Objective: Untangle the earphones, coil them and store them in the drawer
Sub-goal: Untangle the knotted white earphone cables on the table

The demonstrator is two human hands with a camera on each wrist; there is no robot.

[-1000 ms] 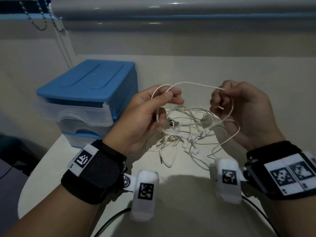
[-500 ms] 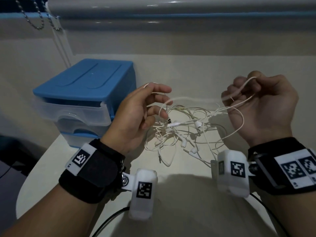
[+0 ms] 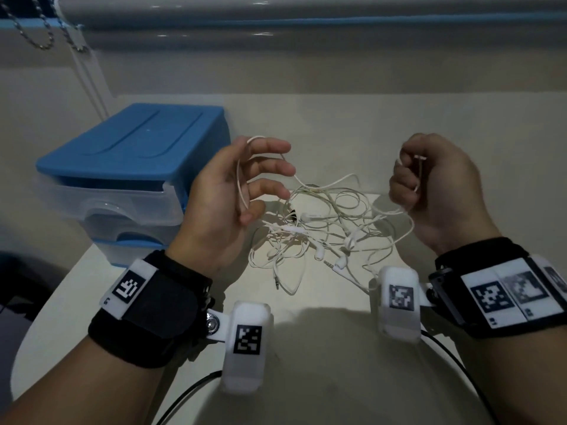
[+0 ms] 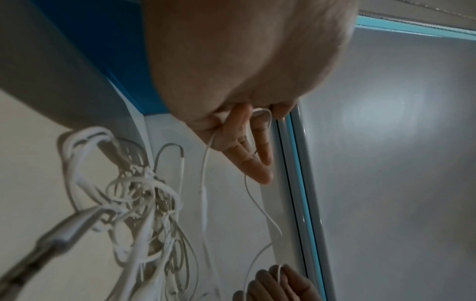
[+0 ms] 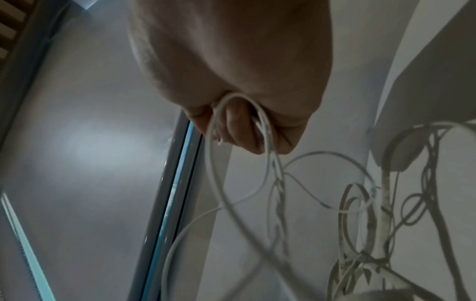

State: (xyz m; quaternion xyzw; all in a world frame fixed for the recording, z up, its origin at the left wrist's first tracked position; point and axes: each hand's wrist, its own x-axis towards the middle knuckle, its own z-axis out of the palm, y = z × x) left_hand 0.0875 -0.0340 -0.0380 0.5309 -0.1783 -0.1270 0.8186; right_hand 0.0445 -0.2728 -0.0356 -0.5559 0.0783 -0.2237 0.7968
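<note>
A tangle of white earphones [image 3: 322, 228] lies on the pale table [image 3: 337, 124] between my hands, with earbuds and two jack plugs showing. My left hand [image 3: 265, 190] is raised left of the pile with its fingers spread. One cable [image 3: 238, 179] loops over the index finger and runs down the palm to the thumb, which pins it [image 4: 215, 132]. My right hand [image 3: 408, 179] is a fist to the right of the pile, gripping a loop of cable [image 5: 242, 114]. A blue-topped drawer unit [image 3: 132, 154] stands at the left with its drawers closed.
The wall and a window frame [image 3: 306, 35] rise close behind the table, and a bead chain [image 3: 40, 35] hangs at the top left. The table's rounded edge [image 3: 46, 302] falls away at the left. Black leads [image 3: 190, 391] trail from the wrist cameras near my body.
The hands drew apart from a taut strand. The left fingers have spread out from a pinch. The right hand lifted right, then came back down and inward, fist closed.
</note>
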